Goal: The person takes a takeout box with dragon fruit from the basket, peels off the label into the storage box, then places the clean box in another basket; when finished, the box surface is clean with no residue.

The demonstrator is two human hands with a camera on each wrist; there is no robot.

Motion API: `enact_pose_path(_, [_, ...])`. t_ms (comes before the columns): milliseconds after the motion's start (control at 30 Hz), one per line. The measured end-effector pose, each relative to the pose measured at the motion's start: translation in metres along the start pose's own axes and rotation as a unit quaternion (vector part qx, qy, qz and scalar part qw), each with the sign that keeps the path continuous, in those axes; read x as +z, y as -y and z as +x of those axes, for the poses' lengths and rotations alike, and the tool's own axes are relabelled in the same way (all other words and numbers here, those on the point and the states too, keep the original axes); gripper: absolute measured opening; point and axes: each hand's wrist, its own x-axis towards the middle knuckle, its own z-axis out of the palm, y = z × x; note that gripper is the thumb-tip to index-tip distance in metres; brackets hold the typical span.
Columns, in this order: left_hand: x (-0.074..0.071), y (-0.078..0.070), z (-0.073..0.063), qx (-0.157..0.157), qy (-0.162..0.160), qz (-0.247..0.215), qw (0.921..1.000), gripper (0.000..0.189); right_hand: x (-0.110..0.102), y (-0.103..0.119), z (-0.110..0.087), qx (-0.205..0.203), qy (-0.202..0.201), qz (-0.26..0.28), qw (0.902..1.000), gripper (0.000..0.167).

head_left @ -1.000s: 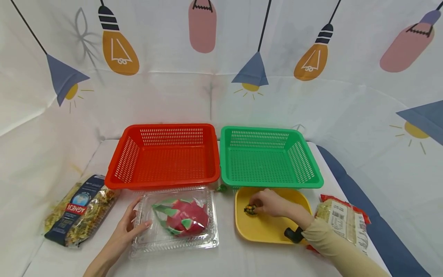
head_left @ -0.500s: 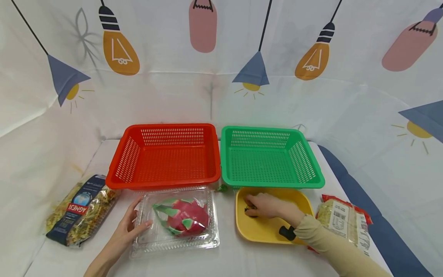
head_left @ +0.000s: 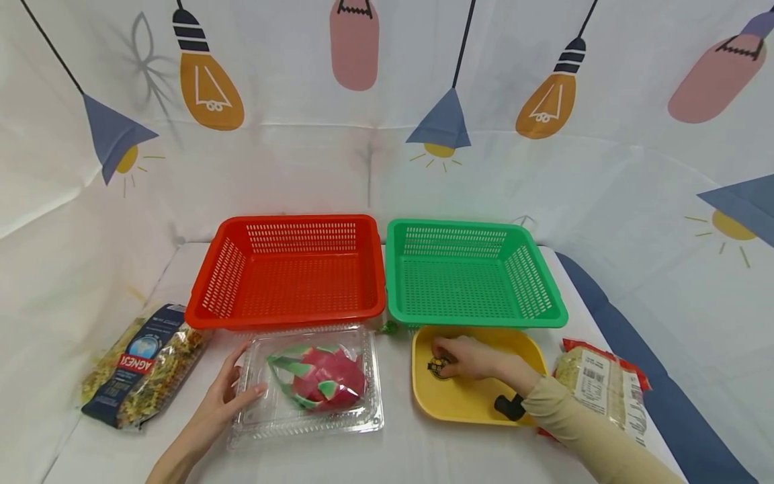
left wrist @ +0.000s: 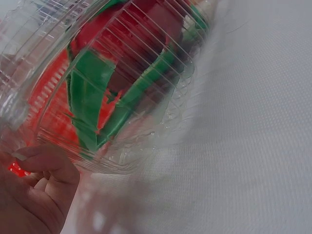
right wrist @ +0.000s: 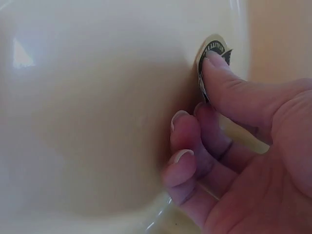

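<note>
Near the front of the worktop [head_left: 399,457], the left hand [head_left: 221,399] grips the left edge of the clear box [head_left: 371,403]; the head view shows the pink fruit [head_left: 331,380] whole inside, while the left wrist view shows its green leaves close, behind ribbed plastic. The right hand [head_left: 474,359] pinches a round label [right wrist: 214,45] inside the yellow tray [head_left: 444,405]; only the right wrist view shows the thumb on its lettering and the curled fingers below. Only the head view takes in the green basket [head_left: 478,321], beyond the tray.
</note>
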Motion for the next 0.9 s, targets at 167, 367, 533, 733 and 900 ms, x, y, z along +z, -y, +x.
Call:
enact_pose_path(167, [0.0, 0.001, 0.002, 0.001, 0.002, -0.002, 1.0, 0.084, -0.003, 0.0, -0.004, 0.003, -0.009, -0.001, 1.0, 0.018])
enact_pose_path(367, [-0.001, 0.002, 0.002, -0.002, 0.005, -0.005, 1.0, 0.085, -0.005, -0.003, -0.008, 0.001, -0.017, -0.004, 0.9998, 0.012])
enact_pose_path(533, [-0.001, 0.002, 0.001, 0.002, 0.004, -0.009, 0.9999, 0.085, -0.006, -0.007, -0.011, 0.004, -0.022, -0.011, 0.9997, 0.011])
enact_pose_path(733, [-0.001, 0.003, 0.001, 0.001, 0.004, -0.002, 1.0, 0.084, -0.008, -0.008, -0.018, 0.012, -0.008, -0.005, 0.9999, 0.01])
enact_pose_path(900, [-0.001, 0.003, 0.002, -0.003, -0.001, 0.007, 1.0, 0.083, -0.019, 0.004, -0.028, 0.03, 0.012, 0.027, 0.9991, 0.011])
